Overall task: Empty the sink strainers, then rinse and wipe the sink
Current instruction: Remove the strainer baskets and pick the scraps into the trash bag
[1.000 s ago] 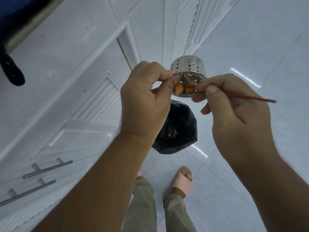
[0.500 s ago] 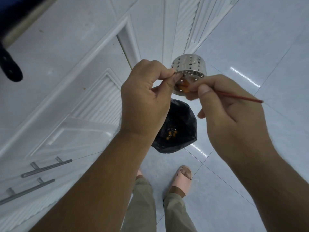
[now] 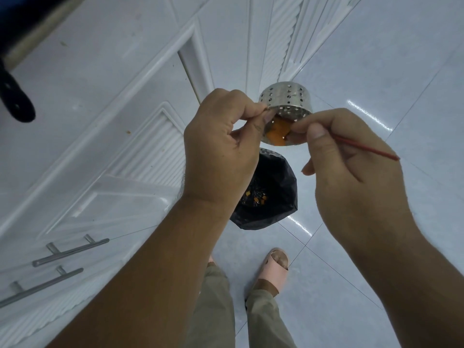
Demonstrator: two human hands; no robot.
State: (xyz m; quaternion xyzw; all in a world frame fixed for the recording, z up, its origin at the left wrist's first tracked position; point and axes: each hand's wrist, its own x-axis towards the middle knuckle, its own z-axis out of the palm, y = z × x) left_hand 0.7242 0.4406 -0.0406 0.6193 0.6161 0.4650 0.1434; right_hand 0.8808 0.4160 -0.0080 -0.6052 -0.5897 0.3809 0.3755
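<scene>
My left hand pinches the rim of a perforated steel sink strainer, held tilted on its side above the floor. Orange food scraps sit inside its mouth. My right hand grips a thin red stick whose tip reaches into the strainer among the scraps. Directly below stands a bin lined with a black bag, with orange bits lying at its bottom.
White cabinet doors with two metal bar handles run along the left. Glossy grey floor tiles spread to the right. My feet in pink slippers stand just behind the bin.
The strainer has tipped a little and the scraps inside have shifted. My right hand worked the stick in its mouth. More orange bits lie in the bin.
</scene>
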